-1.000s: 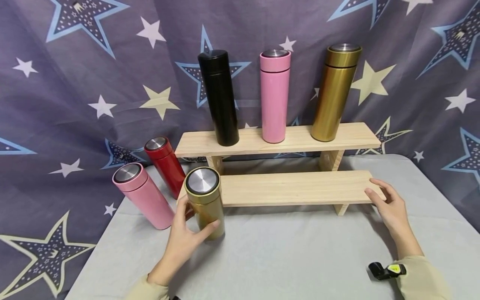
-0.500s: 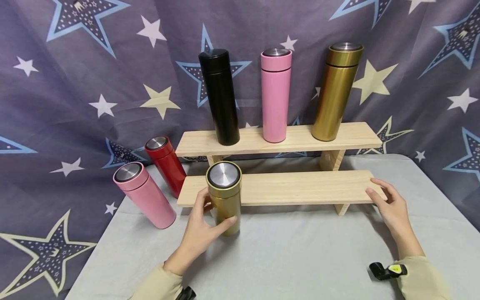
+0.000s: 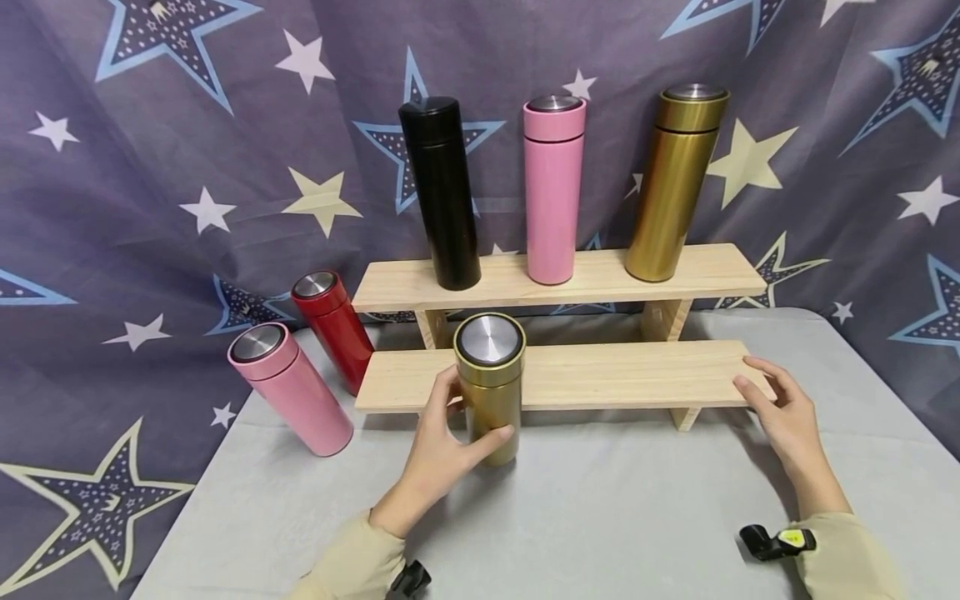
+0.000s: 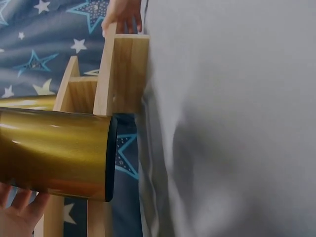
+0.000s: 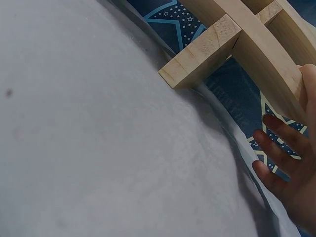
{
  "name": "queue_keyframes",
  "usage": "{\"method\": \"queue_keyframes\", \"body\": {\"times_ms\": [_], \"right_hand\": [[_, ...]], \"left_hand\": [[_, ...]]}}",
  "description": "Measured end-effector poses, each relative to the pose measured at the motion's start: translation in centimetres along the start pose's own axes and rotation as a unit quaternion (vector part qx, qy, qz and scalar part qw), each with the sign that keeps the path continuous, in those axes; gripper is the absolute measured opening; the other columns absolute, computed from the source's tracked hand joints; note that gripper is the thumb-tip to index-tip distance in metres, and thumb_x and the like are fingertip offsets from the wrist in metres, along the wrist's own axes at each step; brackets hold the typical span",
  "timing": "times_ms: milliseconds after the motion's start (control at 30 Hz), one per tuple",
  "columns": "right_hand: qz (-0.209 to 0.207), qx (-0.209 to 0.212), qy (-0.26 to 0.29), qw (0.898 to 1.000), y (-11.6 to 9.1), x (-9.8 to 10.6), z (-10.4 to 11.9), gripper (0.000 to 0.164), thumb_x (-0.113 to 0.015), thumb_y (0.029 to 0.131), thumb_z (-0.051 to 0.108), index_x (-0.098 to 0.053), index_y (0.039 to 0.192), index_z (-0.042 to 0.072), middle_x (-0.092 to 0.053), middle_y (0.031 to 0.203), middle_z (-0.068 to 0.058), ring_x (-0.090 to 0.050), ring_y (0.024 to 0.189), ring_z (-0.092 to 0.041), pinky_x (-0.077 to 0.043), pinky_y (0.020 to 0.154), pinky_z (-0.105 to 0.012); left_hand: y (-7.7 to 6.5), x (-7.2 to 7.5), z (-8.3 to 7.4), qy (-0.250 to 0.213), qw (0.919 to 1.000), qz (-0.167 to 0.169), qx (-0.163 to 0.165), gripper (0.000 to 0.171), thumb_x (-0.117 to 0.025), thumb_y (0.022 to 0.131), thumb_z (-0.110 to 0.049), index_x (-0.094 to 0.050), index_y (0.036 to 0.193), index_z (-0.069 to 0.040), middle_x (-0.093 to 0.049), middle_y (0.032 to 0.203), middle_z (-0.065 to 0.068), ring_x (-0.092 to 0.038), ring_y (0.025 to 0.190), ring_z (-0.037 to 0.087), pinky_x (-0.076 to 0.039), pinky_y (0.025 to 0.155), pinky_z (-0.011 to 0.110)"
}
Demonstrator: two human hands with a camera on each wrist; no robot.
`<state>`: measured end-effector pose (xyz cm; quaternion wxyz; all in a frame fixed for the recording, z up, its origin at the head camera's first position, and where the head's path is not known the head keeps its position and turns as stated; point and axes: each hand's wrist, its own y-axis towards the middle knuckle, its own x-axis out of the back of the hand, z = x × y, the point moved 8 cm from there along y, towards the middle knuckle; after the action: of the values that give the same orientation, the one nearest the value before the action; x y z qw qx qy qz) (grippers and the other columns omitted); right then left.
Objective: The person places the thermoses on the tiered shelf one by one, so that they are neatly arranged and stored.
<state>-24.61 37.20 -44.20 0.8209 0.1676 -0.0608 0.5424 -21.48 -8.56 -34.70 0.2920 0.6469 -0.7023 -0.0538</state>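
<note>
- Left hand (image 3: 444,450): gripping the short gold bottle (image 3: 491,404), thumb across the near side, fingers round the left side
- Short gold bottle: upright, base clear of the table (image 3: 600,517) in the left wrist view; located in front of the lower shelf (image 3: 615,377), left of the shelf's middle
- Right hand (image 3: 787,417): not closed round anything; it touches the right end of the lower shelf, and in the right wrist view three fingers extend loosely, apart from the wood
- Upper shelf (image 3: 600,271), left to right: black bottle (image 3: 442,200), tall pink bottle (image 3: 553,200), tall gold bottle (image 3: 675,196), all standing, spaced apart
- Short pink bottle (image 3: 296,396): standing on the table, to the left of the lower shelf
- Red bottle (image 3: 333,329): standing behind the short pink bottle, near the left end of the lower shelf
- Table covering: plain grey cloth
- Backdrop (image 3: 480,50): dark purple-grey fabric printed with stars
- Sleeves (image 3: 352,558): beige on both arms, a black device at each wrist
</note>
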Motion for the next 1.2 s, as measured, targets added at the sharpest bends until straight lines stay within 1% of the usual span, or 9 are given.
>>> {"method": "queue_keyframes", "body": {"times_ms": [133, 467, 633, 800, 933, 1200], "right_hand": [[-0.001, 0.002, -0.003, 1.0, 0.0, -0.1, 0.1, 0.043, -0.066, 0.096, 0.026, -0.058, 0.138, 0.024, -0.054, 0.109, 0.027, -0.055, 0.09, 0.007, -0.044, 0.072, -0.006], [-0.001, 0.008, 0.004, 1.0, 0.1, -0.2, 0.3, 0.041, -0.067, 0.096, 0.024, -0.06, 0.137, 0.024, -0.055, 0.105, 0.029, -0.056, 0.086, 0.006, -0.045, 0.071, -0.007], [0.001, 0.008, 0.006, 1.0, 0.1, -0.1, 0.4, 0.041, -0.066, 0.096, 0.024, -0.06, 0.137, 0.025, -0.055, 0.105, 0.029, -0.056, 0.086, 0.006, -0.045, 0.071, -0.007], [0.002, 0.009, 0.006, 1.0, 0.1, -0.1, 0.4, 0.041, -0.066, 0.097, 0.024, -0.059, 0.137, 0.025, -0.054, 0.108, 0.027, -0.055, 0.087, 0.006, -0.045, 0.072, -0.007], [0.001, 0.01, 0.006, 1.0, 0.0, -0.1, 0.4, 0.041, -0.066, 0.097, 0.024, -0.059, 0.138, 0.024, -0.054, 0.111, 0.026, -0.055, 0.089, 0.007, -0.045, 0.073, -0.006], [-0.001, 0.009, 0.012, 1.0, 0.0, -0.1, 0.2, 0.041, -0.066, 0.096, 0.023, -0.06, 0.137, 0.024, -0.055, 0.108, 0.028, -0.056, 0.087, 0.007, -0.045, 0.072, -0.006]], "left_hand": [[0.3, -0.9, -0.2, -0.011, 0.9999, 0.007, -0.005, 0.077, -0.087, 0.076, -0.019, -0.044, 0.14, -0.019, -0.054, 0.129, -0.002, -0.055, 0.112, 0.02, -0.049, 0.091, 0.043], [0.9, -2.9, -0.8, -0.035, 0.9991, 0.025, -0.004, 0.077, -0.087, 0.077, -0.022, -0.044, 0.141, -0.021, -0.055, 0.127, -0.002, -0.054, 0.111, 0.019, -0.048, 0.092, 0.043], [1.3, -4.0, -1.4, -0.043, 0.9986, 0.03, -0.007, 0.079, -0.087, 0.077, -0.021, -0.043, 0.142, -0.021, -0.054, 0.127, -0.002, -0.054, 0.11, 0.019, -0.048, 0.093, 0.042], [1.7, -5.0, -2.1, -0.041, 0.9983, 0.039, -0.017, 0.08, -0.087, 0.076, -0.021, -0.042, 0.143, -0.023, -0.054, 0.128, -0.005, -0.054, 0.111, 0.016, -0.049, 0.093, 0.04], [1.9, -5.9, -2.6, -0.043, 0.9977, 0.046, -0.023, 0.079, -0.088, 0.076, -0.022, -0.043, 0.141, -0.023, -0.055, 0.125, -0.005, -0.054, 0.111, 0.015, -0.049, 0.093, 0.04], [2.5, -7.8, -3.5, -0.043, 0.9961, 0.071, -0.03, 0.08, -0.088, 0.075, -0.022, -0.043, 0.14, -0.023, -0.056, 0.124, -0.005, -0.055, 0.112, 0.014, -0.049, 0.095, 0.036]]}}
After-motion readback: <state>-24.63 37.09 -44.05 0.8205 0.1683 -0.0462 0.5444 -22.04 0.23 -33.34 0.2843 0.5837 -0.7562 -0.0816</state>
